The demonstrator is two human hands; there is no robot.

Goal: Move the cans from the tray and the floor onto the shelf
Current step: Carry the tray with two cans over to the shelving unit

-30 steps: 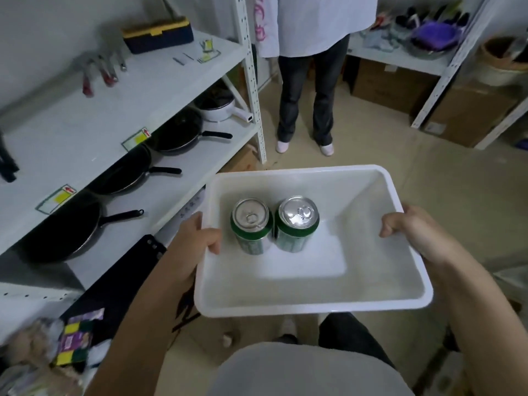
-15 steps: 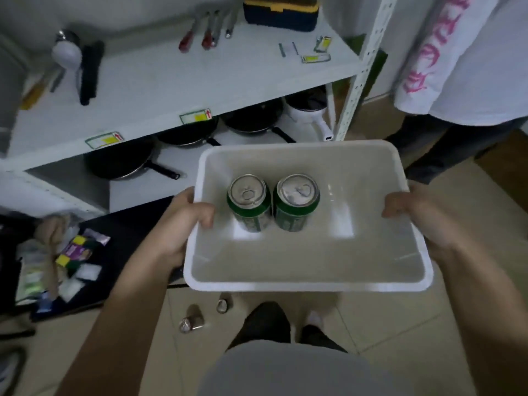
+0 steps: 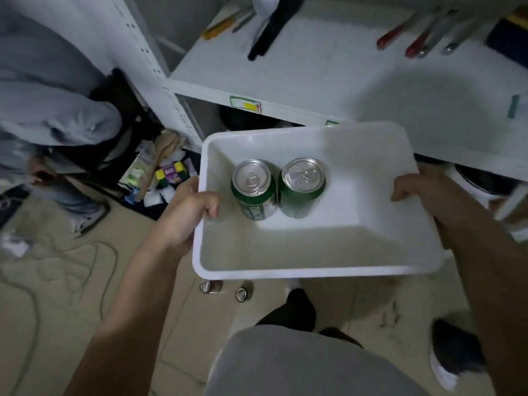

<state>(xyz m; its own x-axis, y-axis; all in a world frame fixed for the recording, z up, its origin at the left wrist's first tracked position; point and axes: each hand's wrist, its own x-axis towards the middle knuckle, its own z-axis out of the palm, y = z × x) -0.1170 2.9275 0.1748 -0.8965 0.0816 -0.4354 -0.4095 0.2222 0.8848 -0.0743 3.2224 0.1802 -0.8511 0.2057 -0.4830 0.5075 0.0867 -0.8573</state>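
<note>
I hold a white plastic tray [image 3: 314, 270] in front of me with both hands. My left hand [image 3: 188, 212] grips its left rim and my right hand [image 3: 428, 192] grips its right rim. Two green cans stand upright side by side in the tray, one on the left [image 3: 253, 190] and one on the right [image 3: 301, 187]. Two more cans lie on the tiled floor below the tray's near edge, one to the left [image 3: 210, 286] and one to the right [image 3: 243, 293]. The white shelf [image 3: 328, 72] is right behind the tray.
On the shelf lie red-handled screwdrivers [image 3: 400, 38], a black tool [image 3: 268, 32] and a dark box [image 3: 508, 41] at the right. A person in grey [image 3: 48, 110] crouches at the left. Packets [image 3: 168, 172] and cables [image 3: 57, 270] litter the floor. Dark pans sit on the lower shelf.
My view has swung left and down along the shelf while both hands keep the tray. The standing person has left view; a crouching person and the floor cans now show.
</note>
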